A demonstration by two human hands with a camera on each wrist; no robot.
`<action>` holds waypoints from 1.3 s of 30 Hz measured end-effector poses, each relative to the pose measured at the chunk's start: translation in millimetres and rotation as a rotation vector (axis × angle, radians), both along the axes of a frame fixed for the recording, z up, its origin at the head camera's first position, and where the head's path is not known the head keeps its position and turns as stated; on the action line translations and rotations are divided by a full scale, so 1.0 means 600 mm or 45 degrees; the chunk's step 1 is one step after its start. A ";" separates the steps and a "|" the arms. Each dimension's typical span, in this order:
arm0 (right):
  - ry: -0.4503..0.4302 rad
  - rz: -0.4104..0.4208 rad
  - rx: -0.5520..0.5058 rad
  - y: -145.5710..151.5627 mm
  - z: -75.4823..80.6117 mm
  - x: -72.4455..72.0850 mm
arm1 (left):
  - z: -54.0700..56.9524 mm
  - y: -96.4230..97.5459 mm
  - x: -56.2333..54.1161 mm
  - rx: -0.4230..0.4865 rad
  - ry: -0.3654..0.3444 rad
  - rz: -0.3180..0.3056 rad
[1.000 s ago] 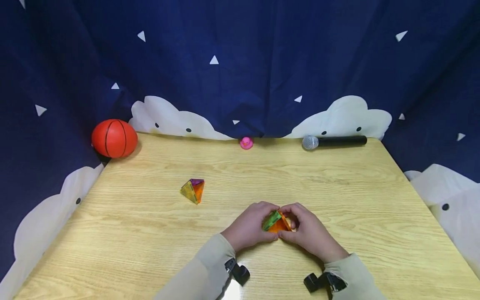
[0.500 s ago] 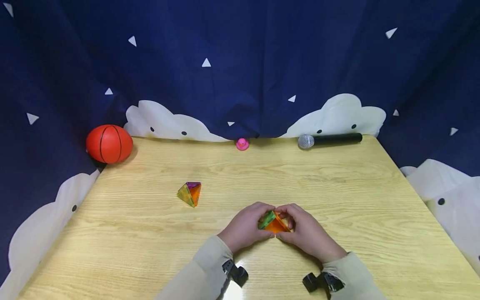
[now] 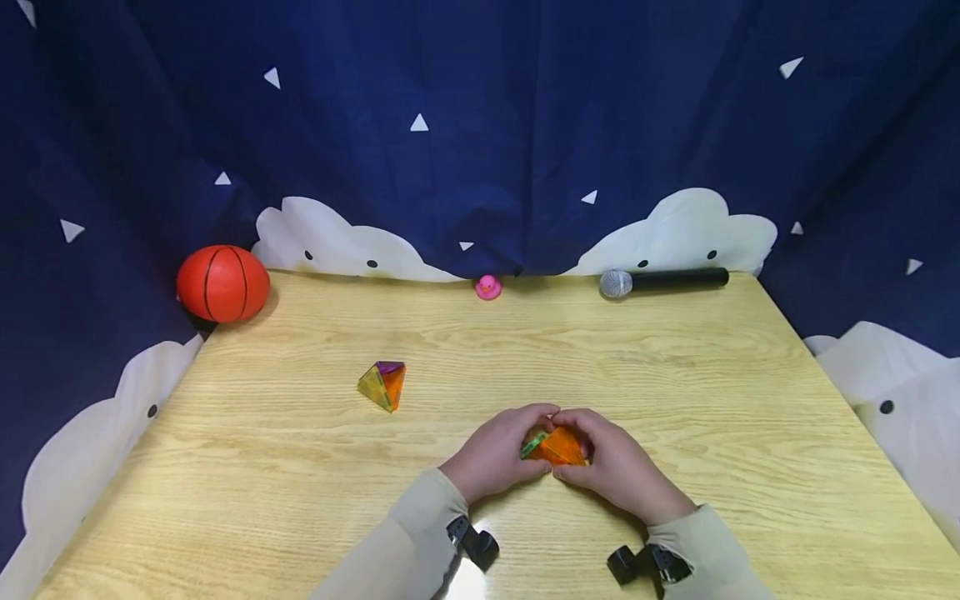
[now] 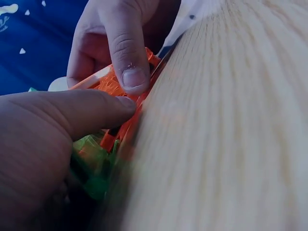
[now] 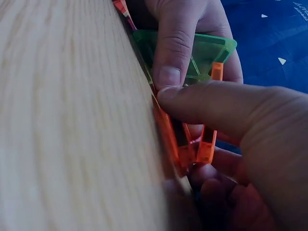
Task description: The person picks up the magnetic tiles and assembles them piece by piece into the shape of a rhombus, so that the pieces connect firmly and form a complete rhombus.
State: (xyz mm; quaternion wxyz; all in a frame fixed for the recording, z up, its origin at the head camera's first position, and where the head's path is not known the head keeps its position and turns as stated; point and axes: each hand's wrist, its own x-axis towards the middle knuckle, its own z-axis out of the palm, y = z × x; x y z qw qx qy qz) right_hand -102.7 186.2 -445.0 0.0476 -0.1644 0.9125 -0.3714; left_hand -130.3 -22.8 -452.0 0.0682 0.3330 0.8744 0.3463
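Note:
Translucent triangular magnetic tiles lie between my two hands, low on the tabletop. My left hand (image 3: 498, 450) holds the green magnetic tile (image 3: 534, 446) between thumb and fingers. With its thumb and curled fingers, my right hand (image 3: 618, 462) grips the orange magnetic tiles (image 3: 562, 448). The two thumb tips nearly meet at the near side. In the right wrist view the green tile (image 5: 216, 48) stands behind the left thumb, above orange edges (image 5: 208, 144) that spread apart at an angle. The left wrist view shows orange (image 4: 110, 84) beyond both thumbs. Fingers hide part of the tiles.
A small pyramid of yellow, purple and orange tiles (image 3: 384, 386) stands left of the hands. Along the back are a red ball (image 3: 223, 283), a pink rubber duck (image 3: 488, 287) and a microphone (image 3: 663, 282). A dark blue curtain (image 3: 480, 125) hangs behind the wooden table (image 3: 262, 467).
The orange tile has tilted leftward over the green one, so more orange and less green shows between the hands. Both hands stay nearly in place; the head view has shifted slightly.

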 end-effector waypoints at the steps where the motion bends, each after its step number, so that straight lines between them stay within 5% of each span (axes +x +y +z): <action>1: 0.006 0.003 -0.002 0.000 0.000 0.000 | 0.000 -0.001 0.000 0.002 -0.001 -0.006; 8: 0.026 -0.007 -0.017 0.001 -0.002 -0.001 | 0.005 -0.019 -0.010 -0.039 -0.112 0.010; 12: 0.011 -0.032 -0.040 0.001 0.001 -0.002 | 0.007 -0.020 -0.013 -0.057 -0.060 0.018; 22: -0.003 -0.025 -0.088 0.001 0.000 -0.003 | -0.007 -0.028 -0.017 0.230 -0.176 0.094; 29: 0.012 0.042 -0.067 -0.001 0.003 -0.001 | -0.013 -0.021 -0.017 0.364 -0.096 0.194; 39: 0.039 0.019 -0.099 -0.002 0.001 0.000 | -0.011 0.008 -0.007 0.208 -0.015 0.201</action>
